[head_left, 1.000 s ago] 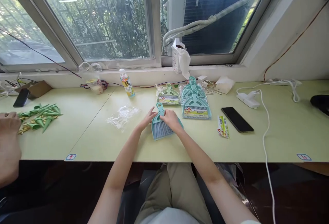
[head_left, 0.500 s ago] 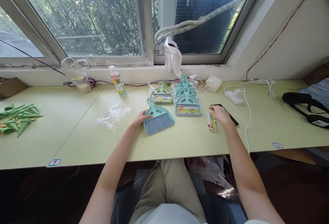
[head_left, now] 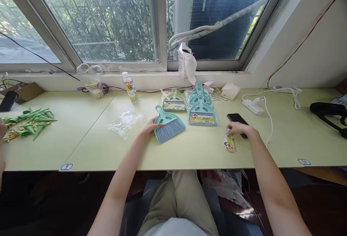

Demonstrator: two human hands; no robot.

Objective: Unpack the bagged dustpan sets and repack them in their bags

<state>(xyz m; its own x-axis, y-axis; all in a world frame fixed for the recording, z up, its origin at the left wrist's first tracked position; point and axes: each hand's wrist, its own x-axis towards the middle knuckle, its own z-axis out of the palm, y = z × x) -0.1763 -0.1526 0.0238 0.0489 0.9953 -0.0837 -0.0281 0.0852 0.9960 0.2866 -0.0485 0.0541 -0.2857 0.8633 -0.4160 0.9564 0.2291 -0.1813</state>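
Right hand [head_left: 236, 128], shifted off the brush [head_left: 170, 127], is bunching its fingers at the labels [head_left: 230, 142], pinch unclear. Left hand [head_left: 151, 125] is clasping the brush's left edge, thumb on top. Packaged sets [head_left: 202, 110] are standing behind, on the table [head_left: 195, 153].

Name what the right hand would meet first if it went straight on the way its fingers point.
Most likely the colorful printed cards, right at the fingertips of the right hand; whether they already touch is unclear from this single view.
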